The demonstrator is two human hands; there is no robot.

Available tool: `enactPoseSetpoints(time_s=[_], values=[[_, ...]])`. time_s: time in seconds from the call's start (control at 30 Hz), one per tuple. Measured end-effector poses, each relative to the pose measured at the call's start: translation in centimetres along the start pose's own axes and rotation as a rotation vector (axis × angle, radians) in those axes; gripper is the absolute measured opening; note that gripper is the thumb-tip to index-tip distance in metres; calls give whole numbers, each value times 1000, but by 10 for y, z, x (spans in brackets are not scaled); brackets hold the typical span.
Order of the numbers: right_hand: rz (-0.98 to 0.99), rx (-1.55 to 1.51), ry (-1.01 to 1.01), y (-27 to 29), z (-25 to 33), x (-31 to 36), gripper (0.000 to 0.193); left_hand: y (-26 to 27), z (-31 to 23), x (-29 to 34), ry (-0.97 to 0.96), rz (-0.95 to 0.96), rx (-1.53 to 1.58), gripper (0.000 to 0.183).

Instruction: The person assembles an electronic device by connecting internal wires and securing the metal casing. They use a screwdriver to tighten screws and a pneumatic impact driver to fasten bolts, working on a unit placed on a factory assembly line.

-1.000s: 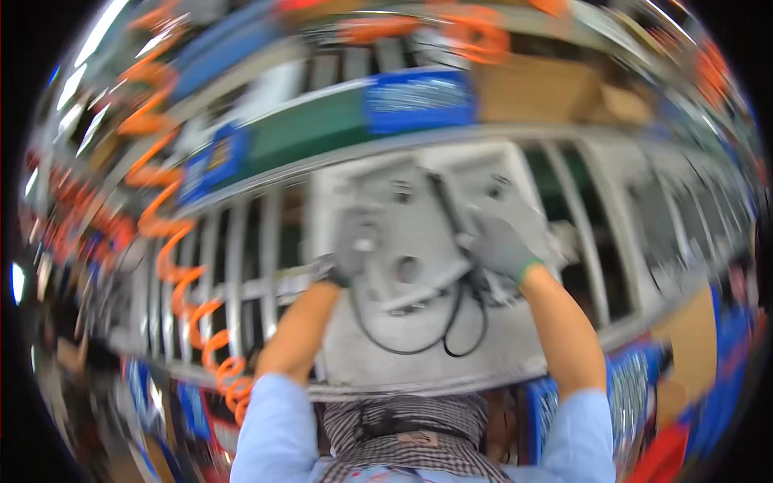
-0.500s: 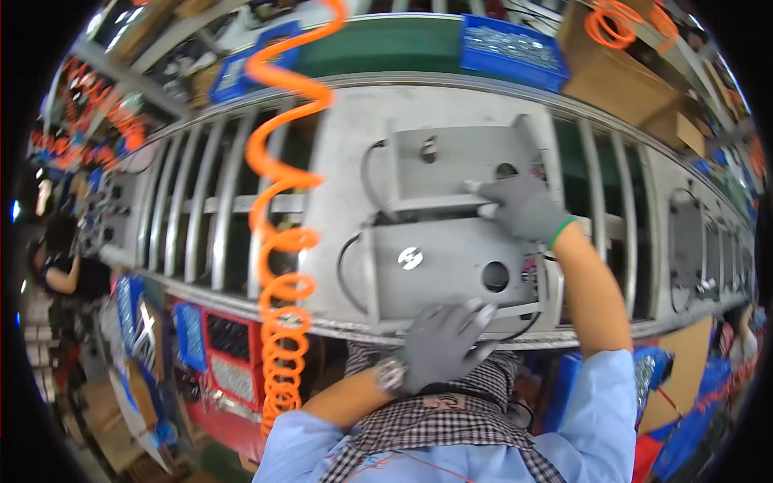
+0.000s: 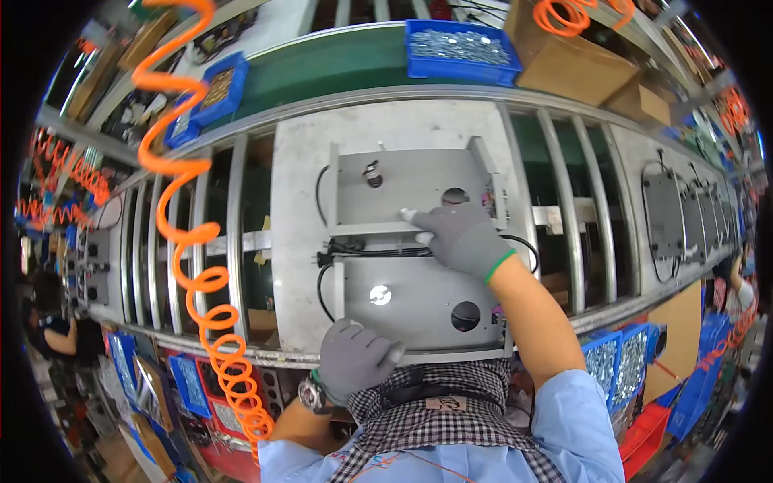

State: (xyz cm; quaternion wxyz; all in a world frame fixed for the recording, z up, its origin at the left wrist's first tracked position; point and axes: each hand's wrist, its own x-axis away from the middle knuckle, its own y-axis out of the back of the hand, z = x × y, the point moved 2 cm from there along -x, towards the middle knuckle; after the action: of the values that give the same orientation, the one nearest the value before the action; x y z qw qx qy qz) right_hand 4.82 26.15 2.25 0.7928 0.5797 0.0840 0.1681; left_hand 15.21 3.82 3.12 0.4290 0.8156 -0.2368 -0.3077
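Two shallow grey metal housings lie one behind the other on a pale board point(image 3: 302, 241). Across the near lip of the far housing point(image 3: 403, 197) my gloved right hand point(image 3: 465, 237) is closed, its index fingertip inside the lip and the thumb outside. A small metal fitting point(image 3: 372, 174) stands in that housing. My gloved left hand point(image 3: 354, 362) is at the front left corner of the near housing point(image 3: 411, 302), thumb apart from bent fingers; nothing shows in it. The near housing has a round hole point(image 3: 465, 316) and a shiny disc-shaped mark point(image 3: 380, 295). Black cables point(image 3: 378, 251) lie between the housings.
Metal rollers point(image 3: 568, 209) flank the board. An orange coiled hose point(image 3: 185, 233) hangs at left. Blue bins of small parts point(image 3: 459, 50) and a cardboard box point(image 3: 576, 68) stand beyond. More grey units point(image 3: 664, 213) sit at right. People work at far left and right.
My left hand has moved left along the near edge to the front corner. My right hand stays on the far housing. The gap between housings looks wider, and the view has shifted.
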Motion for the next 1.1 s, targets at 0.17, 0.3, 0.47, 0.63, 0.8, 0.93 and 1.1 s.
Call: enactPoseSetpoints(time_s=[0.17, 0.3, 0.47, 0.63, 0.8, 0.93, 1.1], values=[[-536, -160, 114, 18, -28, 22, 27, 25, -3, -37, 361, 87, -51, 19], [-753, -461, -528, 26, -43, 132, 46, 43, 21, -134, 268, -144, 172, 22], [-401, -421, -565, -22, 26, 162, 60, -59, 88, -231, -87, 383, 58, 46], [-419, -406, -598, -13, 24, 159, 45, -99, 58, -270, -94, 698, -18, 43], [-737, -373, -510, 35, -26, 68, 39, -97, 65, -263, -118, 556, 108, 25], [-236, -698, -829, 26, -72, 6, 43, -110, 53, -256, -299, 344, 134, 22], [-141, -667, -668, 18, -72, -3, 46, -120, 83, -245, -26, 350, -79, 30]])
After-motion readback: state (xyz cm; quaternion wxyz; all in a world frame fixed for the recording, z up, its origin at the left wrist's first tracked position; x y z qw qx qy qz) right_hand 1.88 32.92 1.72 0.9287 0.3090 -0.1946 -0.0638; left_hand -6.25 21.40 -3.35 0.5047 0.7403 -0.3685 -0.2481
